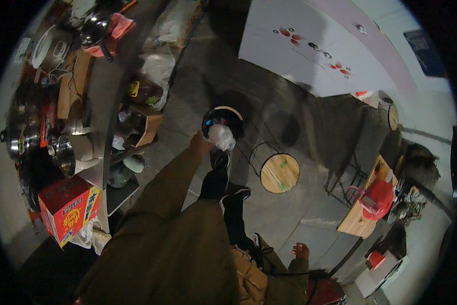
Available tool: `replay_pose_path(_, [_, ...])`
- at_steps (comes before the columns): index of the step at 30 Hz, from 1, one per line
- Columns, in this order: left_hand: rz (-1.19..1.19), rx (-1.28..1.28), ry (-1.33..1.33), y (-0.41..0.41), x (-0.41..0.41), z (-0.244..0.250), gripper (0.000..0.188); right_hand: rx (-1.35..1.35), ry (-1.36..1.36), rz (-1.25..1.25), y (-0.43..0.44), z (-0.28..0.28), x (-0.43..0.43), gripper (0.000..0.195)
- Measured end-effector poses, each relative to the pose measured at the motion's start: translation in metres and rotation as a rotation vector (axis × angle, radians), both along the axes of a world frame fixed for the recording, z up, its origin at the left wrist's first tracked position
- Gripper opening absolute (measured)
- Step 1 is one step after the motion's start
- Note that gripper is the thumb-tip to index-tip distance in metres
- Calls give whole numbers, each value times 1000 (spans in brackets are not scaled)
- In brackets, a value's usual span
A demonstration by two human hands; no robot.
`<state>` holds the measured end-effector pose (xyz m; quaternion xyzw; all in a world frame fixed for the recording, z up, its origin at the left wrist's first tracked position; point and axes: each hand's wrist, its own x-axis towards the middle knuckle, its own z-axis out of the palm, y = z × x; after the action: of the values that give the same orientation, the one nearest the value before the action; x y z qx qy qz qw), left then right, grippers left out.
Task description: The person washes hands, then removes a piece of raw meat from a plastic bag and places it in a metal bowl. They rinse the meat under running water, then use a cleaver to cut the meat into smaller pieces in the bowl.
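Note:
My left hand [202, 143] reaches forward and down, with its fingers against a crumpled whitish plastic bag [222, 138] that it appears to grip; the fingertips are partly hidden. The bag overlaps the near side of a round black bin [234, 121] on the floor, which has a pale strip along its far rim. Inside the bin are small blue and reddish bits. Just below the bag are my dark shoes and trouser legs. Lower right, my right hand [301, 251] hangs over the floor, fingers loosely bent, with nothing visible in it.
Right of the bin stands a round wooden-topped stool [280, 173]. A counter [100, 95] with pots runs along the left, with a red carton [70, 211] at its near end. A white flower-patterned panel [285, 49] is at upper right. A red bag [377, 200] lies on a wooden bench [350, 225].

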<state>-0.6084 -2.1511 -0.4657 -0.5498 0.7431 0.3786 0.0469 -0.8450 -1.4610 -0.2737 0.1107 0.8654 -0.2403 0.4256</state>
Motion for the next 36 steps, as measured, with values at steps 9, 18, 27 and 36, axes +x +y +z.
replay_pose_path(9, [-267,214,-2,12,-99,35,62,-186,-139,-479,137,20,126,34])
replay_pose_path(18, [-588,-156,212,101,-155,104,25,-421,87,-922,237,-59,326,45])
replay_pose_path(27, [-1292,-614,918,440,-301,345,40,349,747,-428,356,46,464,26])
replay_pose_path(36, [-1918,-1549,1042,973,-96,499,18,632,1388,126,347,383,437,101])
